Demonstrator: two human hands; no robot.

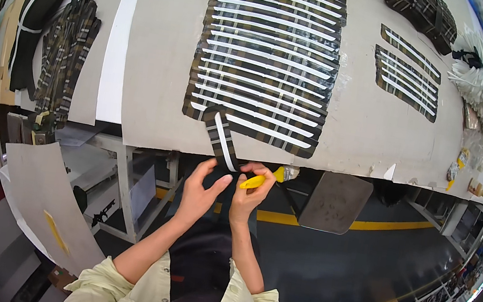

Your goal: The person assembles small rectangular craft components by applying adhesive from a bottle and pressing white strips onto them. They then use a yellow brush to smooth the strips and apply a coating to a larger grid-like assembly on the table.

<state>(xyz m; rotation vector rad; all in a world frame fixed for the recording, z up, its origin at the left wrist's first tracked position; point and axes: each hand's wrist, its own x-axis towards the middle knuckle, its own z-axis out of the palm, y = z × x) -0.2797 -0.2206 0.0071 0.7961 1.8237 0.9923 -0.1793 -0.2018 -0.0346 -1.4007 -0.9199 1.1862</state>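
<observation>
A dark plaid fabric strip [218, 128] with a white band along its middle hangs off the near edge of the worktable, its far end on the lowest row there. My left hand [200, 192] is closed about the strip's near end, thumb in front; part of its fingers is hidden behind the cloth. In my right hand [249, 195] is a brush [253, 182] with a yellow handle, bristles pointing right. The right fingertips also touch the strip's near end. Beyond my hands, many similar strips [268, 60] with white bands lie in overlapping rows.
A shorter set of banded strips [407, 79] lies at right, below a tied plaid bundle [424, 15]. White strips [479, 68] are bunched at the far right. Loose plaid strips [67, 54] hang at left. A dark stool [335, 202] stands under the table's edge.
</observation>
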